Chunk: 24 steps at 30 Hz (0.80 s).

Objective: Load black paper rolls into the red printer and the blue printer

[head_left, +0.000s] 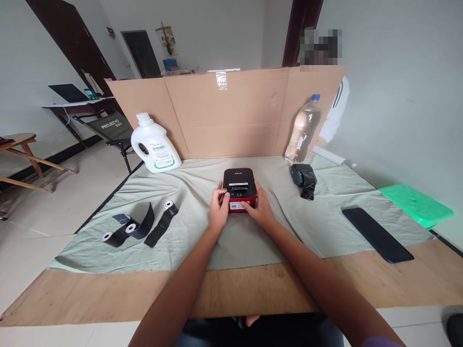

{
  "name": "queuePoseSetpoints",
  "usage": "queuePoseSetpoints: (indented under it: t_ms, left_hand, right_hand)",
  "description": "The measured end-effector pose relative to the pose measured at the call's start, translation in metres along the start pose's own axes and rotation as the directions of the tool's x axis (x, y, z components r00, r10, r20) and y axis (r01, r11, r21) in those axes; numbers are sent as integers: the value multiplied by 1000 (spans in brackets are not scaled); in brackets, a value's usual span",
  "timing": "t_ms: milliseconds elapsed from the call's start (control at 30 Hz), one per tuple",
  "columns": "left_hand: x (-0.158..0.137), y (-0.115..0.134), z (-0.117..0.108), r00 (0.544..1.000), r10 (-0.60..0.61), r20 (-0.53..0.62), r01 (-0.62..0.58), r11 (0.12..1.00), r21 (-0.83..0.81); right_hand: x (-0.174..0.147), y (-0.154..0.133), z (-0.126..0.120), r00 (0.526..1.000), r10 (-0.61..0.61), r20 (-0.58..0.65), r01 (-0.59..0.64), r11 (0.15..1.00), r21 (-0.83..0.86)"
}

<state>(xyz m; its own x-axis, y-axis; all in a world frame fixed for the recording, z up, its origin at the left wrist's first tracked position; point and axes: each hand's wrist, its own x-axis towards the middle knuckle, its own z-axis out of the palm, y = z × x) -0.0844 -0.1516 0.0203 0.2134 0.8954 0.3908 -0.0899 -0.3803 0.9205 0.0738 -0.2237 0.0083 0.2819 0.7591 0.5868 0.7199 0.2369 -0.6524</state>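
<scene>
While both forearms stretch forward over the table's wooden edge (108,294), the head view shows the two hands meeting at a small red and black printer (239,189) that sits near the middle of a pale green cloth (202,193). The left hand (218,209) cups the printer's left side, fingers curled against the casing with the thumb up by the top edge. The right hand (261,208) wraps the right side, its thumb pressed on the label at the front face. To the left on the cloth lie three paper rolls in black wrappers (139,227), well apart from the printer. A white detergent jug (155,144) stands at the back left against a cardboard screen (231,111), and a clear plastic bottle (304,129) leans at the back right. Just beside the bottle rests another black-wrapped roll (304,177). A dark phone (377,234) lies flat to the right, near a green stool (415,205). Another person's white sleeve (336,113) shows behind the screen.
</scene>
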Motion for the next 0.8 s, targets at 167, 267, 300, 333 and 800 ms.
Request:
queuePoseSetpoints:
  t_ms: [167, 267, 300, 333, 800]
  left_hand:
    - [7, -7, 2, 998, -28, -54, 28, 1000, 11]
    - [8, -9, 1, 998, -33, -50, 35, 998, 48]
    - [8, -9, 0, 999, -26, -43, 29, 998, 53]
    - [9, -10, -1, 999, -19, -33, 21, 998, 55]
    - [10, -15, -2, 999, 40, -4, -39, 995, 88]
  right_hand:
    - [-1, 2, 1, 1000, 14, 9, -14, 999, 46]
    - [-1, 3, 1, 1000, 20, 7, -20, 998, 53]
    - [0, 3, 1, 1000, 25, 8, -26, 998, 56]
    - [0, 3, 1, 999, 31, 9, -31, 998, 59]
    - [38, -10, -13, 987, 157, 29, -159, 985, 67]
